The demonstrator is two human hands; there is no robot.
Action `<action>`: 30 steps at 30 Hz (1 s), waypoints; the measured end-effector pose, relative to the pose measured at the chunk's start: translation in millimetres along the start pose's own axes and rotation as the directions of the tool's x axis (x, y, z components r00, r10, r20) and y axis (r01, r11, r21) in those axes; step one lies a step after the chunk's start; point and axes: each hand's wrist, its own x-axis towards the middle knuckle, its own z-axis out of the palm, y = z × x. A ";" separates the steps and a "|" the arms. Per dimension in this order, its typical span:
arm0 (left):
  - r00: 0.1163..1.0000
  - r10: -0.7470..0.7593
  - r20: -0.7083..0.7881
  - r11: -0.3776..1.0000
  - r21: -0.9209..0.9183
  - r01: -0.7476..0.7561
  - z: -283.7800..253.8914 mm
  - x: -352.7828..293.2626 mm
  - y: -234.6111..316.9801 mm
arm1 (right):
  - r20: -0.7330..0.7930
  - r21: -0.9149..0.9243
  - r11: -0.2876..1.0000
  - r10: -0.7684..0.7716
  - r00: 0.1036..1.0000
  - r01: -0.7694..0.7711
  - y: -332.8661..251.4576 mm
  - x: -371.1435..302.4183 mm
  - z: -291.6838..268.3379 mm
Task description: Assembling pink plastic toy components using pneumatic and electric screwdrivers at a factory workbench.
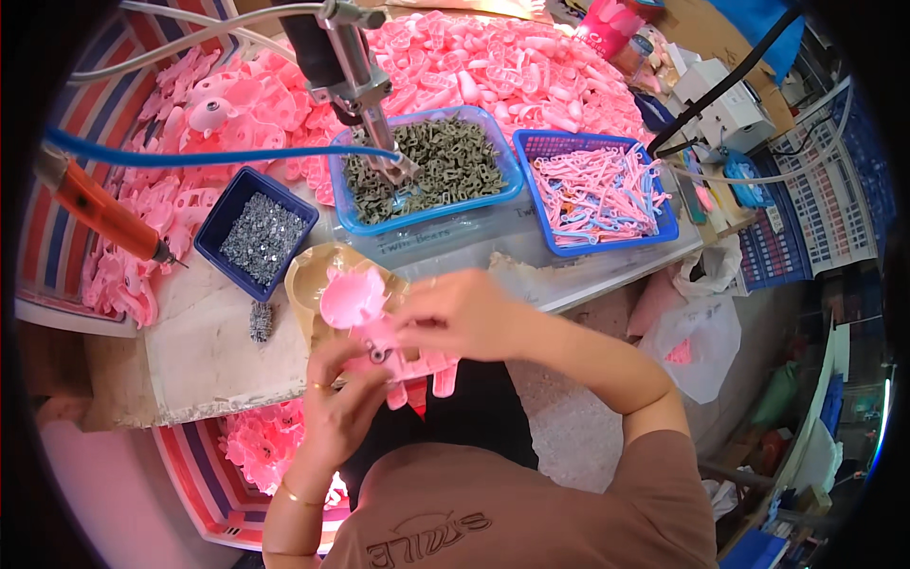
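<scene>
A pink plastic animal-shaped toy part (353,302), with a round cup-like head and short legs, is held in front of my body at the table's near edge. My left hand (336,394) grips it from the left and below, thumb and fingers closed on its side. My right hand (469,313) is closed at its right side, fingertips pressed against the pink plastic; whether they also pinch a smaller piece is hidden. A small dark round fitting (380,355) shows on the part between my hands. Just behind it lies a tan moulded holder (305,275).
Behind stand a dark blue tray of small screws (295,205), a light blue tub of grey-green clips (512,175) and a blue basket of pink and blue sticks (592,248). Pink parts (512,66) heap behind. An orange screwdriver (104,211) and a metal-tipped tool (365,81) hang over the table.
</scene>
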 end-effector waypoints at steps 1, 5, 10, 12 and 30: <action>0.997 -0.047 0.058 0.998 -0.033 0.049 -12.4 0.0 3.9 | 0.025 0.201 0.979 0.041 0.999 -0.045 7.9 2.9 -14.3; 0.937 -0.231 0.261 0.972 0.017 0.235 -101.0 -9.9 22.8 | -0.405 -0.061 0.902 0.369 0.836 -0.428 99.0 2.2 -89.8; 0.598 -0.754 0.273 0.638 0.517 0.570 -177.0 -20.3 63.2 | -0.720 -0.621 0.389 0.060 0.692 -0.680 225.8 -44.6 -149.9; 0.838 -0.505 0.207 0.708 0.655 0.265 -187.9 -64.0 43.3 | -0.638 -0.605 0.460 0.209 0.741 -0.650 239.6 -52.8 -158.8; 0.973 0.085 0.217 0.962 0.238 -0.137 32.7 84.4 7.3 | 0.004 0.160 0.972 0.177 0.984 -0.175 17.8 -10.1 -38.9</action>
